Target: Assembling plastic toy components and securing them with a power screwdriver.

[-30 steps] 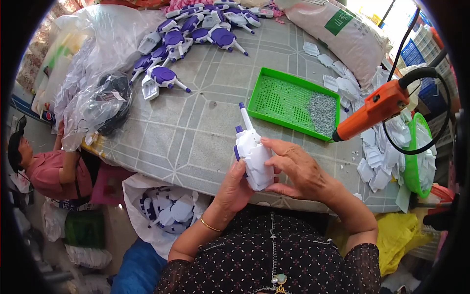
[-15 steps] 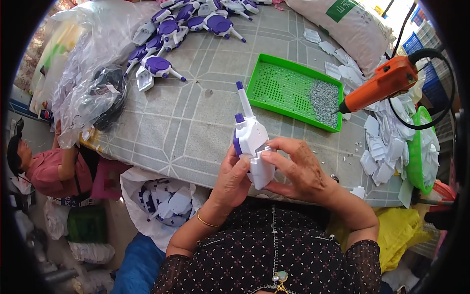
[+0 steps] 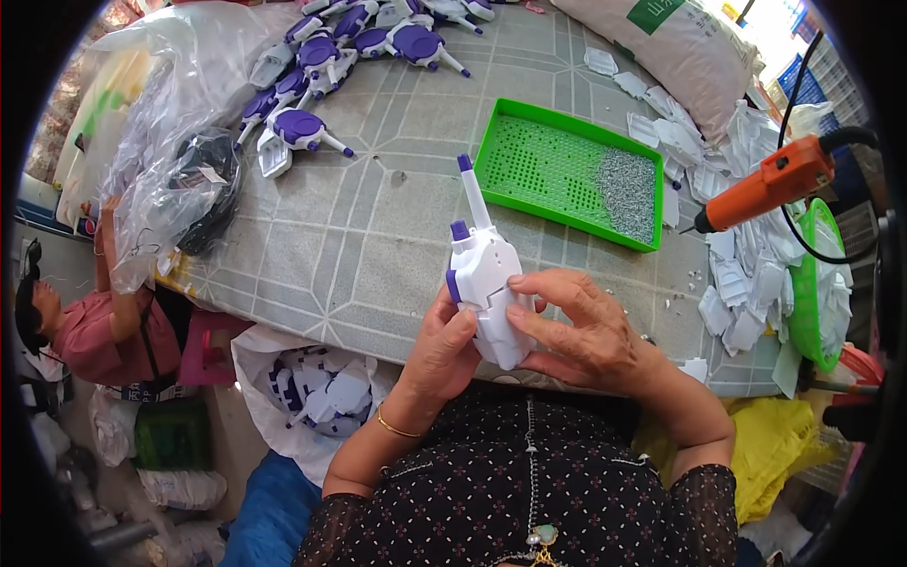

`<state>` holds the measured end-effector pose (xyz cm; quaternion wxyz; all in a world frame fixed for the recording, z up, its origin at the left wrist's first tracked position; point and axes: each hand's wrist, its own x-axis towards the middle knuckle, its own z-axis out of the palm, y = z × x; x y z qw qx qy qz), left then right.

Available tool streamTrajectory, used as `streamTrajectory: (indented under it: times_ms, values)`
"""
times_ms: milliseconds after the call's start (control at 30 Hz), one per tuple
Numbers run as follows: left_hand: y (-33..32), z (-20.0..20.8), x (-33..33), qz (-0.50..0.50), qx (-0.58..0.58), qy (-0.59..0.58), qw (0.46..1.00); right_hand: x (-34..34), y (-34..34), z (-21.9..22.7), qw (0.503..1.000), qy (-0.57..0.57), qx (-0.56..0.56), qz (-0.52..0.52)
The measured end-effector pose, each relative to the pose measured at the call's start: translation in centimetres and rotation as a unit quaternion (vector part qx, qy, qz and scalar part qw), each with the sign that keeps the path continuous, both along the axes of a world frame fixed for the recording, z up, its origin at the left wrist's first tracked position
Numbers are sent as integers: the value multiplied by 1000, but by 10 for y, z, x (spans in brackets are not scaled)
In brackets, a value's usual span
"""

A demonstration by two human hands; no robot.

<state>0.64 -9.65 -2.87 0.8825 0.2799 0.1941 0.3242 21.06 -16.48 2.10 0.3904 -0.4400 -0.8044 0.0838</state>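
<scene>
In front of my body I hold up a white and purple toy walkie-talkie [image 3: 493, 274], its long purple-tipped antenna pointing away from me. My left hand [image 3: 442, 342] is wrapped around its left side, thumb on the white back. On the other side, my right hand [image 3: 590, 331] has thumb and fingers against the lower white cover [image 3: 499, 329]. A stepped seam runs between that cover and the upper shell. Beyond the toy lies a green perforated tray [image 3: 539, 165] with small metal screws [image 3: 628, 194] heaped at its right end.
An orange electric screwdriver [image 3: 770, 184] hangs at the right above loose white plastic covers [image 3: 737, 283] and a green basket [image 3: 820, 283]. Purple and white toys [image 3: 326, 57] pile up at the far left. A sack of parts [image 3: 321, 387] is below the table edge. Another person [image 3: 113, 331] is at the left.
The lower cover now sits flatter against the toy's body, with a narrower gap at the seam. My right fingers have shifted slightly on it. The hanging screwdriver has swung to the right.
</scene>
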Motion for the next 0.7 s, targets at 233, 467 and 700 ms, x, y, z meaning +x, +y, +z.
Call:
streamTrajectory:
  times_ms: [233, 467, 700]
  values:
    - [-1, -9, 0, 24, -12, -1, 1000, 6, 3, -6, 999, -48, 1, -14]
    - [1, -8, 1, 14, -17, 24, 999, 15, 9, -11, 999, -24, 14, 42]
    - [4, -8, 3, -18, -98, -30, 995, 19, 19, -11, 996, 10, -10, 83]
